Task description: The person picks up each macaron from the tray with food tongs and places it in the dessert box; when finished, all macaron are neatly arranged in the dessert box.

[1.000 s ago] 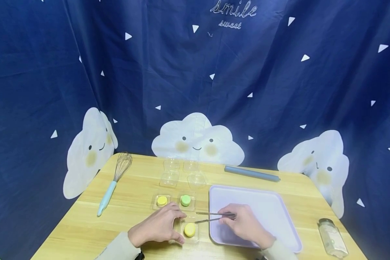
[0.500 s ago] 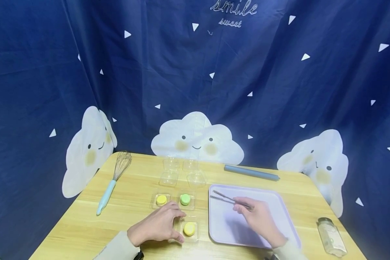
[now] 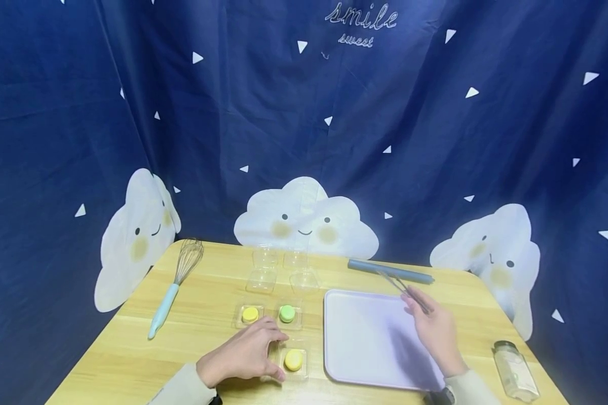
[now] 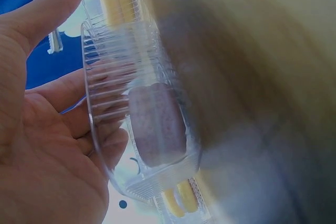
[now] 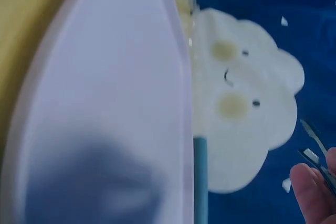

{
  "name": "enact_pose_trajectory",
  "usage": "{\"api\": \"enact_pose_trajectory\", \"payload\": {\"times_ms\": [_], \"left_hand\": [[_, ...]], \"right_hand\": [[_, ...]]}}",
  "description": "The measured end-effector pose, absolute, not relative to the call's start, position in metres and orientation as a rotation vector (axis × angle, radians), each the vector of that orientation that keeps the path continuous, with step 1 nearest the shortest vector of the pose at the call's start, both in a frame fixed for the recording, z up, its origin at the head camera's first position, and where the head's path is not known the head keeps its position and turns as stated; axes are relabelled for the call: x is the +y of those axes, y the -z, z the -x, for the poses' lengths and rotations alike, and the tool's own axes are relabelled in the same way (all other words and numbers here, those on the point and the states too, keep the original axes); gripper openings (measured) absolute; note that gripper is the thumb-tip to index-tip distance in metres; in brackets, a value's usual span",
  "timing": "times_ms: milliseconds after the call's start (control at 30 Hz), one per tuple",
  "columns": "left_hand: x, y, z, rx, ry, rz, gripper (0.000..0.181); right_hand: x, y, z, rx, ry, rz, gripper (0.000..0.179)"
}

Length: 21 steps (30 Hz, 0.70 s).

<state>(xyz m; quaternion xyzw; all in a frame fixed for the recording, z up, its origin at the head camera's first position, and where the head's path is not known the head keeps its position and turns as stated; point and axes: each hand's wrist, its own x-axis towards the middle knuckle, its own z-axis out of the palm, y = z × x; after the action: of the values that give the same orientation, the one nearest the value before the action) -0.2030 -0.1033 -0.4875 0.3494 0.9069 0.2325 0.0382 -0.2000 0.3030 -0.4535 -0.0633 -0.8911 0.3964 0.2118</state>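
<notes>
A clear plastic macaron box (image 3: 298, 343) stands on the table, with a yellow macaron (image 3: 250, 314) and a green macaron (image 3: 286, 314) at the back and another yellow macaron (image 3: 293, 360) at front right. A purple macaron (image 4: 157, 124) shows in the left wrist view; my hand hides it from the head view. Thumb and fingers of my left hand (image 3: 245, 349) curve around the box's near-left part and hold it. My right hand (image 3: 433, 323) grips slim metal tongs (image 3: 402, 287) above the right side of the lilac tray (image 3: 354, 337), tips pointing away.
Clear lid-like plastic compartments (image 3: 261, 280) stand behind the box. A whisk (image 3: 169, 298) lies at left, a blue-grey rolling pin (image 3: 390, 270) along the back edge. At right lies a clear jar with a dark lid (image 3: 515, 371). A blue cloud curtain (image 3: 304, 140) surrounds the table.
My right hand has moved right and away from the box with the tongs, across the tray, and the tongs' tips have turned toward the back. The left hand and the macarons stay in place.
</notes>
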Motion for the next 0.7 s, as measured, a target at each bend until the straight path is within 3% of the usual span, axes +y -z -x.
{"api": "enact_pose_trajectory", "payload": {"times_ms": [700], "left_hand": [[-0.102, 0.486, 0.202, 2.812, -0.692, -1.103, 0.075]], "right_hand": [[0.408, 0.477, 0.202, -2.548, -1.19, 0.701, 0.055]]}}
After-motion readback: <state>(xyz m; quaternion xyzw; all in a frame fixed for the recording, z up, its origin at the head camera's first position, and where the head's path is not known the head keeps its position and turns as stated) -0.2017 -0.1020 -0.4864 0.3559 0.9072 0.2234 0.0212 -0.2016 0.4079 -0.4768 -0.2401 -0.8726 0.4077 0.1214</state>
